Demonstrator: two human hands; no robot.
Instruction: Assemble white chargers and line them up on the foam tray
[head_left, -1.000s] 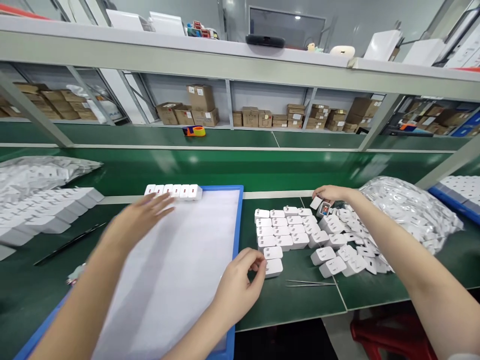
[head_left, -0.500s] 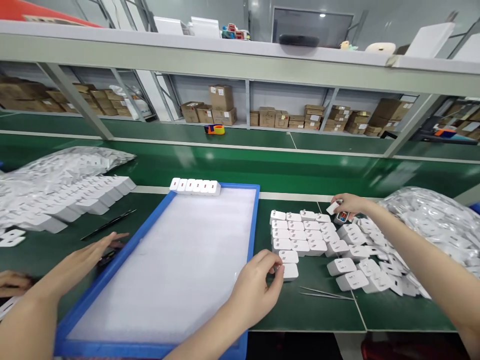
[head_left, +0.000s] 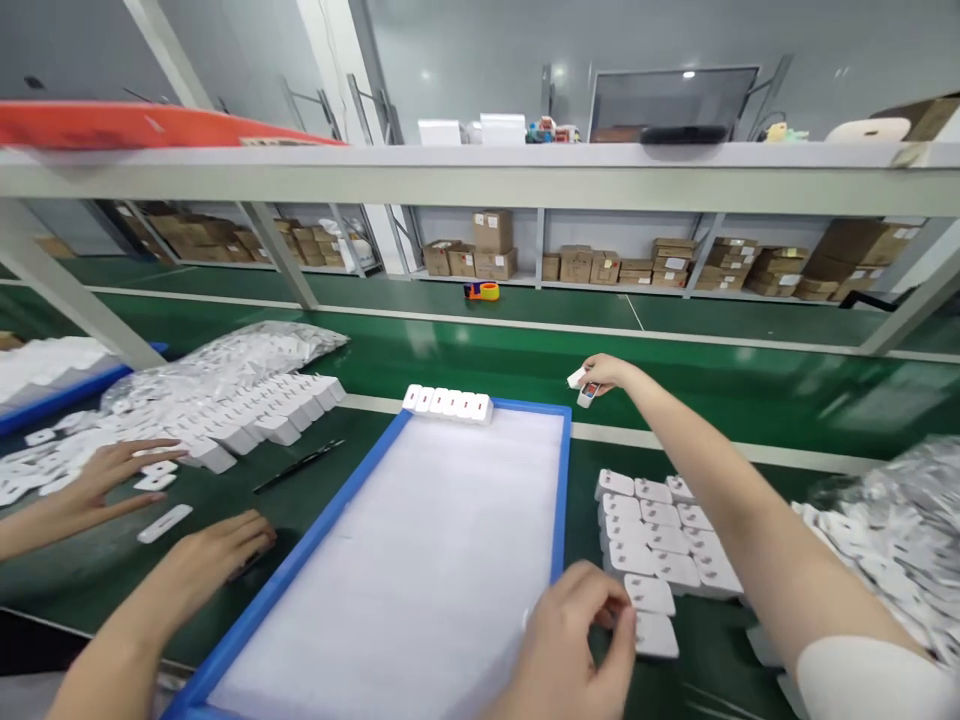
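My right hand (head_left: 604, 371) is raised above the far right corner of the tray, fingers closed round a small white charger case (head_left: 588, 395); dark and red-orange parts show at its end, and a white piece (head_left: 576, 378) juts beside it. At the bottom, my left hand (head_left: 581, 640) has its fingers curled together, close by the nearest white charger block (head_left: 654, 636); whether it pinches anything is hidden. Rows of white charger blocks (head_left: 630, 560) stand right of the blue-rimmed tray (head_left: 561, 500). Across the tray's far left corner lies a row of white blocks (head_left: 448, 405) with red marks.
A co-worker's hands (head_left: 225, 555) are at the left, near loose white plates (head_left: 163, 523), black tweezers (head_left: 300, 465) and more white blocks (head_left: 277, 425). Bagged white parts (head_left: 892, 480) lie at the right. A shelf beam (head_left: 480, 185) crosses above the bench.
My right hand has moved from the blocks at the right to above the tray's far corner, carrying the charger case. My left hand stays by the nearest blocks. The view has shifted left.
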